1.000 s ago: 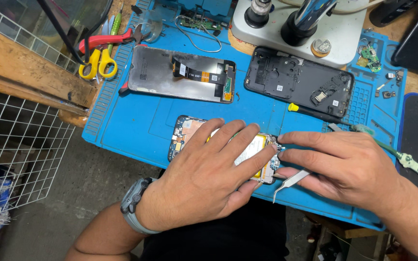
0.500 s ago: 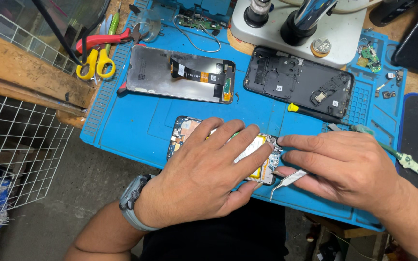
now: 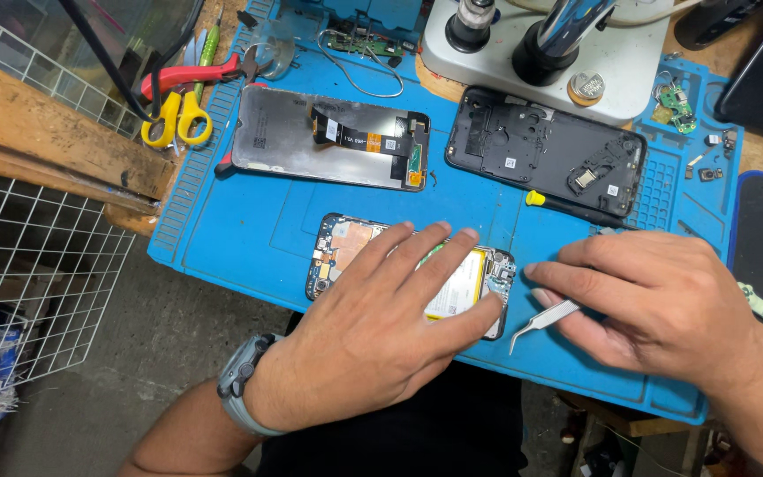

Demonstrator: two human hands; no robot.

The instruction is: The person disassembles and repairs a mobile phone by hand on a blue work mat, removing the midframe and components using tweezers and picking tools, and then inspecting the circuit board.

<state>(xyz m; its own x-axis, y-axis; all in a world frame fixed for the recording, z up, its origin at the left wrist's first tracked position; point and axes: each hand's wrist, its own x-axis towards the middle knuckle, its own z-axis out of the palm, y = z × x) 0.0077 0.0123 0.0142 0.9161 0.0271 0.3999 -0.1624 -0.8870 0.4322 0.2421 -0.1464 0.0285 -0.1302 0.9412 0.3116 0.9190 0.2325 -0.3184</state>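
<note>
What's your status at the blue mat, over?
Left hand flat on opened phone body with yellow battery. Right hand holds curved metal tweezers, tips off the phone. Black screwdriver lies just behind.

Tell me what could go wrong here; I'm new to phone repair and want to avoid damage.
1. The tweezers in the right hand sit close to the opened phone; a slip could scratch its board.
2. The left hand presses flat over the battery, which might bend it.
3. The small loose parts by the mat edge could scatter.
</note>
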